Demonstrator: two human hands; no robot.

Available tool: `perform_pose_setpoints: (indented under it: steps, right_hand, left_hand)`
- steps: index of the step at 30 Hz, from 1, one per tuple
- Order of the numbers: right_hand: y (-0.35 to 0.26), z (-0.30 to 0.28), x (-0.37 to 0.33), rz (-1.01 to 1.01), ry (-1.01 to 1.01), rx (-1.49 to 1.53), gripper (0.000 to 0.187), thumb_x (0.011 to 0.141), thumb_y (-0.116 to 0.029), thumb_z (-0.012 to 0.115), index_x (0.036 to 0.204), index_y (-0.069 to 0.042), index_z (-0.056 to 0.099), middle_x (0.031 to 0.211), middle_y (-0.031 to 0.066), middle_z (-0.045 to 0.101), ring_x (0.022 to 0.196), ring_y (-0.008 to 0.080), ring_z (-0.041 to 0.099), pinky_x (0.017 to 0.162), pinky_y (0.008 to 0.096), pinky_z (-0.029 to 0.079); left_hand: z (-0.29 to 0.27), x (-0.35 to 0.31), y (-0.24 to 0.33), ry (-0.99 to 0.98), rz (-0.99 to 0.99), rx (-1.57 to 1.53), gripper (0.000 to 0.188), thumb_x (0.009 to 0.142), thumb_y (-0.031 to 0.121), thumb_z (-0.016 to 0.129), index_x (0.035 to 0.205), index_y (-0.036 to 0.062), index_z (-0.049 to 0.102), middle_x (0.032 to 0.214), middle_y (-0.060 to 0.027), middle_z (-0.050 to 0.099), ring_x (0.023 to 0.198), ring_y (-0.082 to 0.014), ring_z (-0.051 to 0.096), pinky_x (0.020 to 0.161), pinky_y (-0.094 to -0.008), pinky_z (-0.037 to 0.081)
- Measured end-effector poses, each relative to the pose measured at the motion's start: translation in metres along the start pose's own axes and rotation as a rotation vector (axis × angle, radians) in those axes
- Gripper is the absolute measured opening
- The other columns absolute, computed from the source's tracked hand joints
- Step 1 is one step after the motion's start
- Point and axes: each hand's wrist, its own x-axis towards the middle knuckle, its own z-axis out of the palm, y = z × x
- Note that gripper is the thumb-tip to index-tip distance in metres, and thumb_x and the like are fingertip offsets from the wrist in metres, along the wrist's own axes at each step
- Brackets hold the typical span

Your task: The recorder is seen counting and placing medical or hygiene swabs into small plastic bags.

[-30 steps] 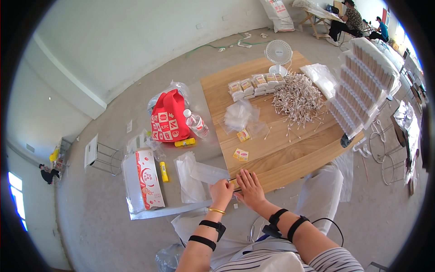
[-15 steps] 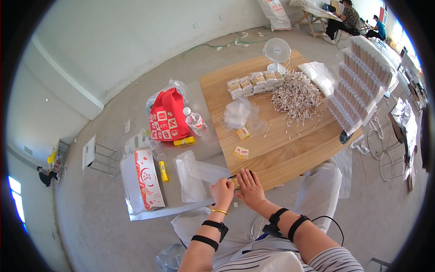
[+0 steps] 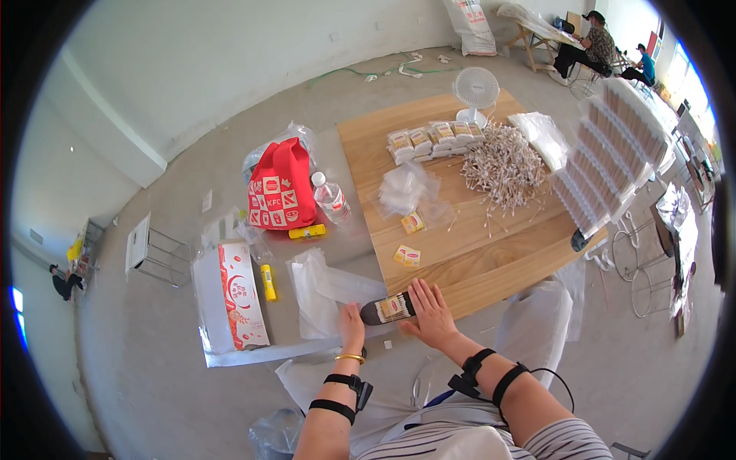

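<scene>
At the table's near edge lies a dark grey, round-ended pad [image 3: 370, 313]. On top of it sits a small clear pack of cotton swabs [image 3: 395, 307] with a yellow label. My left hand [image 3: 352, 328] is at the pad's left end, fingers bent together against it; the fingertips are partly hidden. My right hand [image 3: 431, 316] lies flat over the pad's right end, fingers stretched out, beside the pack. Yellow label cards [image 3: 408, 255] rest just beyond on the wood. Left of the pad are crumpled clear plastic bags [image 3: 318, 287].
A heap of loose cotton swabs [image 3: 506, 169], filled packs [image 3: 429, 140] and a white fan [image 3: 476, 90] stand at the back of the table. Swab trays [image 3: 613, 149] are stacked at the right. To the left are a red bag [image 3: 281, 184], a bottle [image 3: 330, 198] and a box [image 3: 244, 295].
My hands have moved apart, the left one sliding leftward. The dark pad and swab pack, mostly covered before, now show between them. The whole view has shifted slightly.
</scene>
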Motion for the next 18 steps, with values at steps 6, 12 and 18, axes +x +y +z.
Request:
perform_pose_setpoints:
  steps: [6,12,18]
  right_hand:
    - [-0.018,0.014,0.009,-0.036,-0.076,-0.088,0.097,0.093,-0.059,0.063,0.159,0.005,0.031,0.168,0.0213,0.027,0.158,0.0347,0.021,0.129,0.0505,0.015]
    - [-0.011,0.018,0.012,-0.101,-0.016,0.037,0.089,0.097,-0.052,0.061,0.158,0.005,0.032,0.167,0.0222,0.028,0.158,0.0364,0.021,0.129,0.0482,0.017]
    - [0.075,-0.026,0.027,0.043,0.004,0.196,0.065,0.097,-0.040,0.063,0.148,-0.003,0.048,0.149,0.0185,0.049,0.137,0.0377,0.047,0.113,0.0501,0.039]
  left_hand:
    - [0.012,-0.011,0.040,-0.167,-0.009,0.109,0.058,0.110,0.046,0.042,0.091,-0.0029,0.067,0.085,-0.0280,0.068,0.079,-0.0479,0.063,0.070,-0.0526,0.048]
    - [0.013,-0.013,0.035,-0.151,-0.045,0.000,0.053,0.110,0.043,0.043,0.092,-0.0018,0.066,0.081,-0.0266,0.066,0.078,-0.0461,0.064,0.072,-0.0525,0.048]
    - [-0.009,-0.018,0.021,0.011,0.175,-0.065,0.035,0.109,0.031,0.049,0.123,-0.0005,0.057,0.116,-0.0190,0.060,0.109,-0.0343,0.058,0.096,-0.0442,0.046]
